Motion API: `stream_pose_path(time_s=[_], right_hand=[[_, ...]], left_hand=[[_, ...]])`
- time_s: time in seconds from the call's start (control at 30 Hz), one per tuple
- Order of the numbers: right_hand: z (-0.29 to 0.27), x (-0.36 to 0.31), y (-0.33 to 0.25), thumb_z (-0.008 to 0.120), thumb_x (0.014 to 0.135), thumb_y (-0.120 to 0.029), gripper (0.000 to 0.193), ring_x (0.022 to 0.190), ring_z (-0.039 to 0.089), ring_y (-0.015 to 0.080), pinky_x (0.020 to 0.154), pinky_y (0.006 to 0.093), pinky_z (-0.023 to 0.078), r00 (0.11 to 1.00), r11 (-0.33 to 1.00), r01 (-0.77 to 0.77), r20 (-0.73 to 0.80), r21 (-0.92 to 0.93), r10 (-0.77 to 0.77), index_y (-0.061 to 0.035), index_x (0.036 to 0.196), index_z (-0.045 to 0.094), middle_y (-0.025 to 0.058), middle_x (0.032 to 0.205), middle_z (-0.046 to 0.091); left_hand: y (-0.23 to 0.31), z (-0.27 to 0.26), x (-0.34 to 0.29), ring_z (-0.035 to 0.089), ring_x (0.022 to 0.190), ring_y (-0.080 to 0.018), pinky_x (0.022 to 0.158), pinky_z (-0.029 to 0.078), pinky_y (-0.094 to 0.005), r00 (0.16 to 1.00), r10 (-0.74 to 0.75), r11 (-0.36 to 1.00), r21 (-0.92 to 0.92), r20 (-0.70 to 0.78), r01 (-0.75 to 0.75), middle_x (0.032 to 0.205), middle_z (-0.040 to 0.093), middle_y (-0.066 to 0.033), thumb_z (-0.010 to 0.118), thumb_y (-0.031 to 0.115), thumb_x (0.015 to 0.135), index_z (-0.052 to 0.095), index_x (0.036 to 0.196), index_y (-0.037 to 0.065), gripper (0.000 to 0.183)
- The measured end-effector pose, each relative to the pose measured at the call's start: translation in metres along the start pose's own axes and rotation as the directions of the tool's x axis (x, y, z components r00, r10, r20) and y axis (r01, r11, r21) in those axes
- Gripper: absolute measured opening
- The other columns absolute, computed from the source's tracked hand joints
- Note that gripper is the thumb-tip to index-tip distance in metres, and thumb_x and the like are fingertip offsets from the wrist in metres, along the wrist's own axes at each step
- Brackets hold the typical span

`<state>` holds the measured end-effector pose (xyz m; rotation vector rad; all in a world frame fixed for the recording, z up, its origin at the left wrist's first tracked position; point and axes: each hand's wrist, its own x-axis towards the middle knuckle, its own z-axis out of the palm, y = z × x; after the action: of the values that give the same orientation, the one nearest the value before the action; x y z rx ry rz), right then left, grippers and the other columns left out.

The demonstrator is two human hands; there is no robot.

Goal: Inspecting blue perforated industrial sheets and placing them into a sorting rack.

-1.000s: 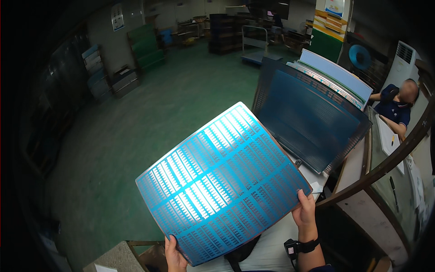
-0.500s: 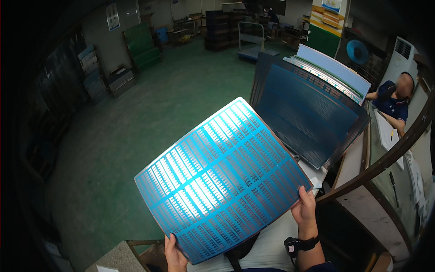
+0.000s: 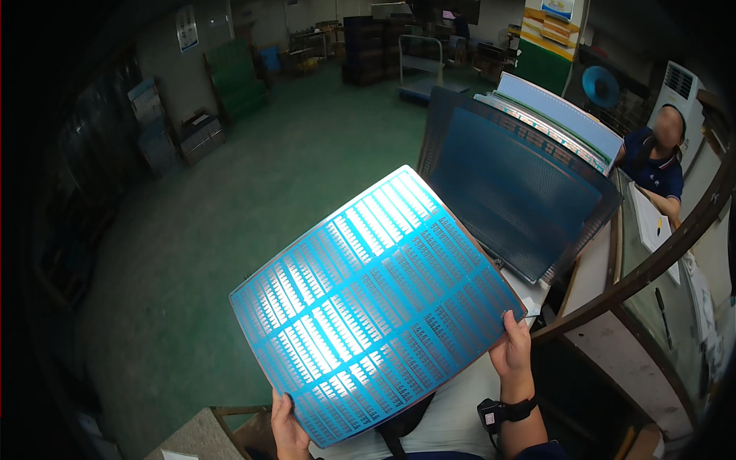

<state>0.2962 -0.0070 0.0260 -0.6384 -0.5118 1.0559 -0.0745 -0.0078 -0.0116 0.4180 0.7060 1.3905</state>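
Observation:
A large blue panel (image 3: 368,322) with rows of small shiny metallic shapes lies tilted across my lap. By its lower left corner my left hand (image 3: 289,429) grips it, thumb on top. My right hand (image 3: 511,349) pinches its right corner; a dark strap with a small black device (image 3: 491,415) circles that wrist. The fingers under the panel are hidden. Bright glare covers part of the pattern. Just beyond it, a stack of dark panels (image 3: 514,184) leans upright, with lighter sheets (image 3: 560,115) behind.
To the right stands a glass-topped table (image 3: 652,284) with a curved dark edge, holding a pen (image 3: 663,318) and papers. A person (image 3: 655,161) sits behind it. A grey table corner (image 3: 195,441) is at lower left. Farther off are a trolley (image 3: 422,69) and a blue fan (image 3: 600,86).
The panel has tilted slightly in my hands, and the glare on it has shifted. My left hand has moved a little left. The person at the right has shifted position.

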Motion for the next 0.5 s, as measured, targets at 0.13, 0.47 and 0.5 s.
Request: stream_pose_path(time_s=[0.13, 0.47, 0.5], right_hand=[[-0.004, -0.001, 0.001, 0.043, 0.097, -0.017, 0.034, 0.108, 0.057, 0.0201, 0.091, 0.0346, 0.047, 1.0, 1.0, -0.019, 0.01, 0.006, 0.019, -0.0005, 0.127, 0.045, 0.0109, 0.122, 0.056], [-0.006, 0.001, 0.01, 0.045, 0.096, -0.016, 0.037, 0.104, 0.058, 0.0185, 0.088, 0.0323, 0.048, 0.998, 0.994, -0.062, -0.037, -0.091, 0.059, 0.0017, 0.128, 0.042, 0.0109, 0.119, 0.057], [-0.006, 0.002, 0.01, 0.045, 0.096, -0.017, 0.038, 0.104, 0.058, 0.0184, 0.088, 0.0321, 0.048, 0.998, 0.993, -0.058, -0.03, -0.105, 0.055, 0.0019, 0.129, 0.041, 0.0107, 0.118, 0.057]], left_hand=[[0.002, 0.009, -0.001, 0.052, 0.113, -0.0241, 0.094, 0.045, -0.0382, 0.999, 0.052, 0.997, 0.053, -0.013, -0.051, 0.13, 0.046, -0.0129, 0.044, 0.014, 0.095, 0.021, 0.142, 0.005, 0.053], [0.004, 0.016, -0.004, 0.052, 0.111, -0.0203, 0.094, 0.043, -0.0338, 0.992, 0.081, 0.991, 0.11, -0.094, -0.07, 0.129, 0.047, -0.0119, 0.042, 0.019, 0.097, 0.026, 0.14, 0.003, 0.049], [0.004, 0.013, -0.002, 0.052, 0.111, -0.0198, 0.095, 0.043, -0.0333, 0.993, 0.082, 0.99, 0.123, -0.082, -0.071, 0.128, 0.047, -0.0116, 0.041, 0.019, 0.097, 0.027, 0.14, 0.003, 0.048]])
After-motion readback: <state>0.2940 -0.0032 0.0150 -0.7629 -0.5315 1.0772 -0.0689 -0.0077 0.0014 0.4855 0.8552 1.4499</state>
